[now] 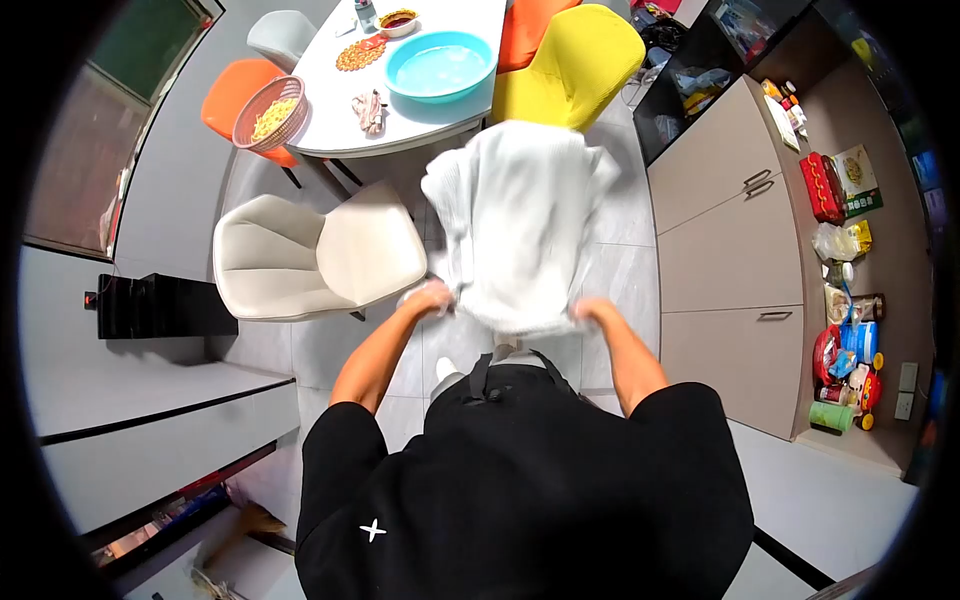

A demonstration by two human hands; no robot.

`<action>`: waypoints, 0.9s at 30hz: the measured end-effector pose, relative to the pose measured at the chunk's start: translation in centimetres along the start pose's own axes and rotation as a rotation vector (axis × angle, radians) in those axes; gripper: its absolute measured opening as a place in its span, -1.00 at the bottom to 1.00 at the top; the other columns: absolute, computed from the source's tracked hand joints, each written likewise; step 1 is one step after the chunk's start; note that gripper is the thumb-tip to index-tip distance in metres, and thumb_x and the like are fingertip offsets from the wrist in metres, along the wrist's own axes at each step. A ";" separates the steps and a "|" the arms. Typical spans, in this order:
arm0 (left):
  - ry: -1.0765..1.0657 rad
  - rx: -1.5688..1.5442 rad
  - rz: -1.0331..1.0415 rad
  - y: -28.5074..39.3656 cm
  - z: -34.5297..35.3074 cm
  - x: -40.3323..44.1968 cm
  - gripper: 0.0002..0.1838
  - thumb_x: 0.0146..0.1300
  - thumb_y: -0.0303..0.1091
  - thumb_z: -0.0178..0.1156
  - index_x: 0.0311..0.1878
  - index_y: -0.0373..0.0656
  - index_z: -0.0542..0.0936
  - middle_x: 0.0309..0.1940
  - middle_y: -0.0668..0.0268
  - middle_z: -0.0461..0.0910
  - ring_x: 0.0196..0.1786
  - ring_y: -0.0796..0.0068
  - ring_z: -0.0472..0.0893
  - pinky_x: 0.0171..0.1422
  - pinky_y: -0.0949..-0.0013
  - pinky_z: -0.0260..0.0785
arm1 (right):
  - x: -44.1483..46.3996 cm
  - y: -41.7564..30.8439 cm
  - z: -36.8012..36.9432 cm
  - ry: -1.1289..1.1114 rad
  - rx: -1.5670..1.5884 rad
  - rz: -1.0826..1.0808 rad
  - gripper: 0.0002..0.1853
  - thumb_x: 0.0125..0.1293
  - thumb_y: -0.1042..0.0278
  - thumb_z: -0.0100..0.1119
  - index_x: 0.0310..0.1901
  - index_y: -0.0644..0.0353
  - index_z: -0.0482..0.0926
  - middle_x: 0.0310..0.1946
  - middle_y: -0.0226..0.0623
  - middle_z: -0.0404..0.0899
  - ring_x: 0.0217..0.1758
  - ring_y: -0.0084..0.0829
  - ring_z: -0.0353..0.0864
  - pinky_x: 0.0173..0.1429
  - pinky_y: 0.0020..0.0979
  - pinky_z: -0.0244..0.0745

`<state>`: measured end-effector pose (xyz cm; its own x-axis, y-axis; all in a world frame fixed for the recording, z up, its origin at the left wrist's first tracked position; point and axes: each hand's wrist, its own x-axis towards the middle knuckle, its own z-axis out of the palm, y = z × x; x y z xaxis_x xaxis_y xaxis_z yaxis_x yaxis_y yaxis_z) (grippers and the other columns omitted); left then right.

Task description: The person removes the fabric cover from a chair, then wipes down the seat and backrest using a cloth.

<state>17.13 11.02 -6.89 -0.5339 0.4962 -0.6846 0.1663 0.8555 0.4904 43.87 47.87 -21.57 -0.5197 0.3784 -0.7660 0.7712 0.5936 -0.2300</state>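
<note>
A white sweater (pixel 525 210), blurred by motion, hangs spread out in the air in front of my body, its ribbed hem toward me. My left hand (pixel 430 297) is closed on the hem's left corner, near the seat of a cream chair (pixel 370 245). At the opposite corner, my right hand (pixel 597 310) grips the same hem, its fingers slightly smeared. The far end of the sweater reaches close to a yellow chair (pixel 570 70).
A white table (pixel 325 100) at the back bears a blue basin (pixel 440 65), a crumpled cloth (pixel 369 111) and a bowl (pixel 399 22). A pink basket (pixel 271 112) sits by its left edge. Beige cabinets (pixel 730 260) with a cluttered shelf stand on the right.
</note>
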 end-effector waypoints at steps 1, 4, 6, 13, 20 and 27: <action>-0.406 -0.494 -0.207 -1.2 0.9 -0.9 -0.72 0.41 -0.28 0.05 -0.05 -0.28 0.62 -0.28 -0.02 0.74 -0.22 0.10 0.77 -0.16 0.07 0.65 | -3.8 -1.0 1.2 -0.159 0.159 0.117 -0.67 0.32 0.15 0.17 -0.09 0.26 0.64 -0.20 0.01 0.66 -0.13 -0.06 0.61 -0.07 0.03 0.55; -0.207 -0.649 -0.159 -1.1 0.1 -0.3 -0.66 0.46 -0.23 -0.09 -0.05 -0.22 0.63 -0.37 0.10 0.75 -0.42 0.26 0.74 -0.38 0.22 0.58 | -7.3 -2.9 0.5 -0.068 0.747 0.315 -0.70 0.31 0.14 0.23 -0.07 0.17 0.66 -0.08 -0.06 0.65 0.00 -0.18 0.60 0.01 -0.02 0.55; -0.037 -0.906 0.047 2.1 -2.3 0.6 -0.68 0.40 -0.18 -0.03 -0.10 -0.19 0.62 -0.33 0.07 0.72 -0.42 0.24 0.69 -0.37 0.20 0.55 | -6.2 -4.1 -3.1 0.008 1.108 0.302 -0.71 0.30 0.14 0.26 -0.05 0.11 0.67 0.00 -0.10 0.64 0.09 -0.25 0.59 0.06 -0.05 0.56; 1.059 -0.585 0.538 17.8 -14.0 -8.1 -0.56 0.42 -0.12 0.17 0.03 -0.39 0.60 -0.03 -0.04 0.63 0.02 0.04 0.56 0.15 0.09 0.38 | -18.2 -16.5 -27.5 1.484 1.120 -0.350 -0.64 0.52 0.15 0.05 0.03 0.36 0.53 -0.21 -0.02 0.68 -0.13 -0.17 0.65 0.02 -0.09 0.51; 0.043 0.648 0.524 -5.4 4.9 10.0 -0.69 0.17 -0.33 0.13 -0.15 -0.32 0.72 0.00 -0.20 0.66 0.10 -0.09 0.67 0.22 -0.03 0.49 | -12.4 -7.6 -7.1 0.424 0.124 0.097 -0.59 0.38 0.16 0.02 0.03 0.31 0.65 0.08 0.20 0.61 0.11 0.12 0.64 0.12 0.00 0.57; 0.269 -0.083 0.073 -0.5 -2.2 4.8 -0.57 0.34 -0.01 0.14 -0.03 -0.20 0.67 -0.06 -0.10 0.69 0.04 -0.06 0.68 0.10 -0.02 0.50 | -4.7 -2.1 -0.1 0.135 0.996 0.104 -0.59 0.30 0.05 0.14 -0.07 0.27 0.64 -0.14 -0.14 0.61 -0.10 -0.21 0.52 -0.07 -0.07 0.46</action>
<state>12.62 12.65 -9.26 -0.7253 0.4898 -0.4838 0.1501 0.7983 0.5833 44.65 44.89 -17.40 -0.4217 0.5087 -0.7506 0.7391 -0.2867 -0.6096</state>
